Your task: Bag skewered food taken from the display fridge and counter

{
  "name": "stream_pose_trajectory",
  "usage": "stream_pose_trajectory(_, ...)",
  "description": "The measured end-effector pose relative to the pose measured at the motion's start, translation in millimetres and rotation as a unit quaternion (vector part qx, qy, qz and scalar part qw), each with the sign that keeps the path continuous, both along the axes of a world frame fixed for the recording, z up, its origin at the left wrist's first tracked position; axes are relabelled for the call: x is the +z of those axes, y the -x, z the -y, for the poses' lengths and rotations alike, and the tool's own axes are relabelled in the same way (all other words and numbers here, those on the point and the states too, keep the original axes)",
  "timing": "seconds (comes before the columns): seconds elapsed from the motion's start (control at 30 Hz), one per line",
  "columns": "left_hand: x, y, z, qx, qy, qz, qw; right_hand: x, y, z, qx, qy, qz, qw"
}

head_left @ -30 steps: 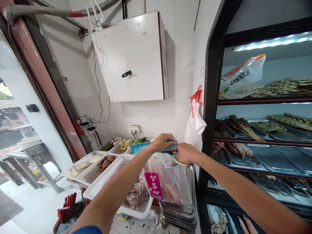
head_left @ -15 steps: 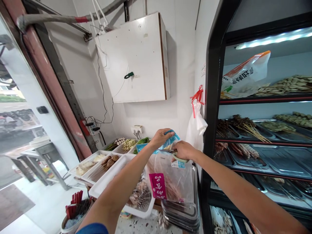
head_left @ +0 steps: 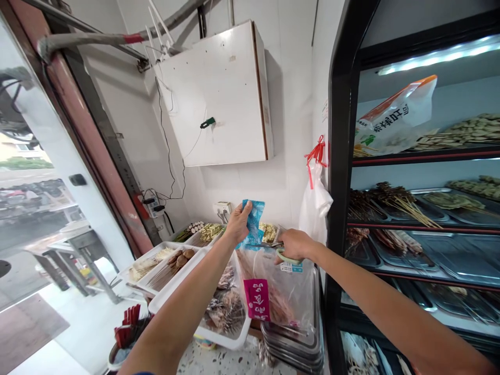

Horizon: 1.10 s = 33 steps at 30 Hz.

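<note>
My left hand (head_left: 237, 225) pinches a blue strip of packaging (head_left: 252, 221) and holds it upright above a clear plastic bag of skewers (head_left: 275, 286) with a pink label. My right hand (head_left: 294, 244) grips scissors with a pale green handle (head_left: 284, 256); the blades point left along the bag's top edge, just under the blue strip. The bag rests on a stack of metal trays (head_left: 291, 336).
White trays of skewers (head_left: 172, 263) line the counter to the left, with a cup of red-tipped sticks (head_left: 125, 325) below. On the right stands a black-framed display fridge (head_left: 339, 182) with shelves of skewers. A white plastic bag (head_left: 315, 200) hangs on the wall beside a white cabinet (head_left: 219, 94).
My left hand has lifted the blue strip up and away from the bag's top. The scissors in my right hand stay at the bag's top edge.
</note>
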State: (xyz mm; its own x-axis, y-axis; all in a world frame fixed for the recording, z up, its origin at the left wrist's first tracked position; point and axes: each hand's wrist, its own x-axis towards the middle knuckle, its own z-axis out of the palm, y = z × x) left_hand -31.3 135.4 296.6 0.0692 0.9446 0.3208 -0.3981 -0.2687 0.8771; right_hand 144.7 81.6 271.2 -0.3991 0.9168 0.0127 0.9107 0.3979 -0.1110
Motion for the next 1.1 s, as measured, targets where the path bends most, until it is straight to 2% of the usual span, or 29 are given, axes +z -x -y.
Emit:
stream_pose_trajectory(0.1,0.0,-1.3,0.7,-0.002,-0.010,-0.014,1.000,0.8,4.9,-1.5,0.026,-0.005,0.010,1.000)
stream_pose_trajectory(0.2,-6.1,11.5,-5.3,0.028,-0.014,-0.030,0.999,-1.5,4.6,-0.2,0.051,-0.011,0.009,0.999)
stream_pose_trajectory(0.27,-11.4,25.9,-7.3,0.026,-0.038,-0.098,0.994,-3.1,3.5,1.6,0.058,-0.021,0.002,0.998)
stream_pose_trajectory(0.3,-13.6,33.2,-6.8,0.000,-0.061,-0.167,0.984,-3.5,3.0,2.5,0.055,-0.023,-0.001,0.998)
stream_pose_trajectory(0.33,-15.1,39.9,-5.3,-0.042,-0.088,-0.260,0.961,-3.8,2.6,3.3,0.049,-0.024,-0.004,0.998)
stream_pose_trajectory(0.37,-15.9,45.4,-3.0,-0.084,-0.120,-0.366,0.919,-3.8,2.1,4.0,0.042,-0.025,-0.006,0.999)
stream_pose_trajectory(0.4,-16.0,49.4,-0.3,-0.113,-0.150,-0.470,0.862,-3.7,1.5,4.6,0.035,-0.024,-0.008,0.999)
stream_pose_trajectory(0.47,-14.5,52.6,4.8,-0.109,-0.194,-0.629,0.745,-3.3,0.0,5.2,0.030,-0.022,-0.011,0.999)
stream_pose_trajectory(0.5,-13.3,52.3,6.6,-0.087,-0.216,-0.674,0.701,-3.1,-0.9,5.3,0.029,-0.022,-0.013,0.999)
stream_pose_trajectory(0.53,-12.1,51.1,7.4,-0.069,-0.242,-0.698,0.671,-2.8,-1.7,5.3,0.028,-0.019,-0.016,0.999)
stream_pose_trajectory(0.6,-10.6,48.0,6.0,-0.067,-0.294,-0.700,0.648,-2.2,-2.1,4.6,0.026,-0.005,-0.019,0.999)
stream_pose_trajectory(0.7,-13.0,45.8,-1.5,-0.095,-0.356,-0.659,0.656,-1.7,1.6,1.5,0.028,0.011,-0.015,0.999)
stream_pose_trajectory(0.8,-19.5,49.0,-9.0,-0.095,-0.376,-0.619,0.683,-3.3,5.8,-4.3,0.033,0.007,-0.005,0.999)
stream_pose_trajectory(0.97,-22.4,57.0,-6.5,-0.079,-0.302,-0.587,0.747,-8.2,-1.6,-10.2,0.072,-0.009,-0.007,0.997)
stream_pose_trajectory(1.1,-21.4,53.8,0.5,-0.051,-0.277,-0.559,0.780,-6.9,1.4,-5.5,0.036,-0.018,-0.002,0.999)
